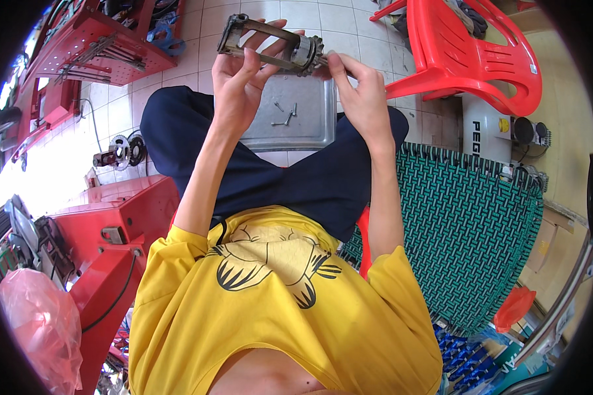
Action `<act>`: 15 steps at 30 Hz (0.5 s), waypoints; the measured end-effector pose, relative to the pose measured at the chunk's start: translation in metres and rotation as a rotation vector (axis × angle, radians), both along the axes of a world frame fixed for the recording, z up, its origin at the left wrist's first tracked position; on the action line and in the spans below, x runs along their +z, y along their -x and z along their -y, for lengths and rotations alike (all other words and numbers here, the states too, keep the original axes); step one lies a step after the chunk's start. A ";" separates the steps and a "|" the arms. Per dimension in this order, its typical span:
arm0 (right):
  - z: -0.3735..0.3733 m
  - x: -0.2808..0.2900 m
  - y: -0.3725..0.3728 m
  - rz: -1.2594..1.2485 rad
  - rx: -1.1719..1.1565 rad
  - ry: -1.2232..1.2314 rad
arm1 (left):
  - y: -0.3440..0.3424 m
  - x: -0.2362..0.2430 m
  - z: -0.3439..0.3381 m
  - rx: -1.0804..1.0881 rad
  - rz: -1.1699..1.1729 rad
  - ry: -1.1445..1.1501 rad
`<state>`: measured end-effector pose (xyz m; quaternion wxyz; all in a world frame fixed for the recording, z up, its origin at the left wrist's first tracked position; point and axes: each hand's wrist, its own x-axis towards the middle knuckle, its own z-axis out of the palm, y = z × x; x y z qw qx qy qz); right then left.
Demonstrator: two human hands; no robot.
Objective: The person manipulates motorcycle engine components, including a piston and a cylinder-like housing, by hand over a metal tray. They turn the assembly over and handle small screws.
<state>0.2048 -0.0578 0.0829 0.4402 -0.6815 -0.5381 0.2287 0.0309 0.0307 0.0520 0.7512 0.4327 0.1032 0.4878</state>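
Near the top centre, my left hand (238,89) grips a worn metal frame-like mechanical part (302,51), with bars, a cylinder and a toothed ring at its right end. My right hand (357,92) is closed at that toothed end, thumb and fingers pressed on it; the fingertips are partly hidden. Below the part, between my legs, a shallow metal tray (270,145) holds several small bolts (290,113).
Red tool carts (92,39) and a red cabinet (105,210) stand left, near loose cranksets (125,151). At right are a red plastic chair (474,66), a white tank (481,125) and a green woven seat (461,230). A pink bag (36,322) lies lower left.
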 end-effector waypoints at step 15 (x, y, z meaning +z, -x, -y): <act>0.001 0.007 0.006 -0.073 -0.001 0.007 | 0.004 -0.002 0.002 0.016 0.039 0.069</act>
